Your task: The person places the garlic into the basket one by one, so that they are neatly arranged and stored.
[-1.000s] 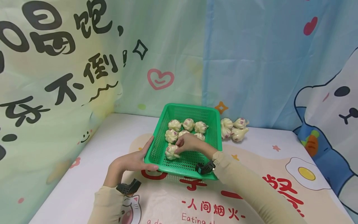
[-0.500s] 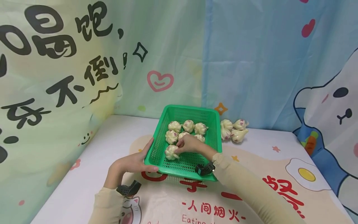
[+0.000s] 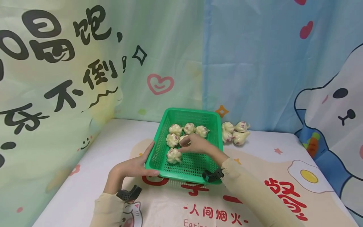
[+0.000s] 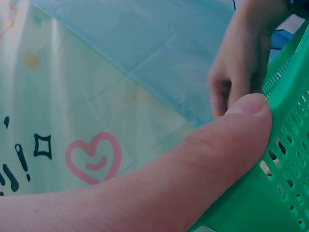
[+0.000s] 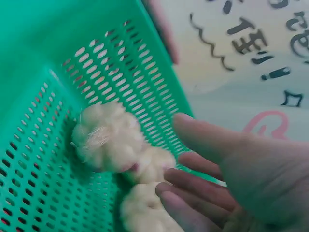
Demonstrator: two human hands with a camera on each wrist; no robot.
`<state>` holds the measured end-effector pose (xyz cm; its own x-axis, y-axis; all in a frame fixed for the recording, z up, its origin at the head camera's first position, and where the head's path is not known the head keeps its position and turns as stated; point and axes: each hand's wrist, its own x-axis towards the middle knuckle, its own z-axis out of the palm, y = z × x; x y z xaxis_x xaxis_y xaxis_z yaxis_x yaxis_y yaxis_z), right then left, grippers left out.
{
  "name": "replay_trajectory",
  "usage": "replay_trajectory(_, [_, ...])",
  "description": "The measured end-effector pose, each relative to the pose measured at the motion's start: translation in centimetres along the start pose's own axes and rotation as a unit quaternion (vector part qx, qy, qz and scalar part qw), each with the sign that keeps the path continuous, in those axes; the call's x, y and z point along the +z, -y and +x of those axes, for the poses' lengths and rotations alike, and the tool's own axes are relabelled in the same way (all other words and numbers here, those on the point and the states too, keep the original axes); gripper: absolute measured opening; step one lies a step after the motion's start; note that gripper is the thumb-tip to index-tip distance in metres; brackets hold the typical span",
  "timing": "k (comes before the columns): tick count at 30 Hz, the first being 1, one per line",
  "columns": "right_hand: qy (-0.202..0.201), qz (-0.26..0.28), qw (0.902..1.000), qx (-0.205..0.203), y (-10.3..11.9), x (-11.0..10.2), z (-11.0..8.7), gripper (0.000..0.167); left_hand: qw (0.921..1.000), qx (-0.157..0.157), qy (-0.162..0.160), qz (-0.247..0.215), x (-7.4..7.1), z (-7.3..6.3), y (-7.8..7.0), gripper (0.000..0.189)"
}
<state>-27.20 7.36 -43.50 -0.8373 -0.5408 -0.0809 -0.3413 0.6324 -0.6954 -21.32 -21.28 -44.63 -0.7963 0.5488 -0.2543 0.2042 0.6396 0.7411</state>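
My left hand point(image 3: 136, 165) holds the front left corner of a green plastic basket point(image 3: 181, 179). Its thumb lies along the front rim and its fingers along the left side. Inside the basket are several garlic bulbs point(image 3: 175, 130). My right hand point(image 3: 197, 143) hovers over them, thumb and fingers apart with nothing between them. Nearest to its fingertips is the front garlic bulb point(image 3: 174, 156), which sits alone before the others. The right wrist view shows the spread right hand point(image 5: 217, 169) beside a garlic bulb point(image 5: 108, 137); another bulb lies partly hidden under this hand in the head view.
Outside the basket, at its back right, a small group of garlic bulbs point(image 3: 240, 138) lies on the table. A printed cloth point(image 3: 269, 160) covers the tabletop. Printed curtains point(image 3: 249, 63) hang behind and at the left.
My right hand has let go of the front garlic bulb and moved slightly up and to the right. The bulb stays in place, and my left hand keeps its hold on the basket.
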Motion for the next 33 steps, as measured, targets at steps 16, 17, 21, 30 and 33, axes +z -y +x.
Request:
replay_trajectory(16, [-0.453, 0.175, 0.8743, -0.010, -7.1, -3.2, -6.9, 0.043, 0.9999, -0.008, 0.007, 0.011, 0.0, 0.2, 0.1, 0.115])
replay_trajectory(17, [-0.491, 0.169, 0.8544, -0.003, -8.1, -3.1, -7.2, 0.043, 0.9999, -0.008, 0.008, 0.010, 0.0, 0.2, 0.1, 0.115])
replay_trajectory(21, [-0.603, 0.121, 0.7871, 0.040, -11.4, -2.8, -7.9, 0.047, 0.9999, -0.006, 0.010, 0.000, 0.1, 0.1, 0.2, 0.114])
replay_trajectory(30, [-0.574, 0.026, 0.8112, 0.108, -17.1, -1.9, -7.9, 0.072, 0.9991, 0.023, 0.017, -0.033, 0.2, 0.0, 0.4, 0.112])
replay_trajectory(33, [-0.529, 0.022, 0.8370, 0.138, -18.6, -1.3, -7.8, 0.081, 0.9990, 0.022, 0.017, -0.034, 0.1, 0.1, 0.3, 0.112])
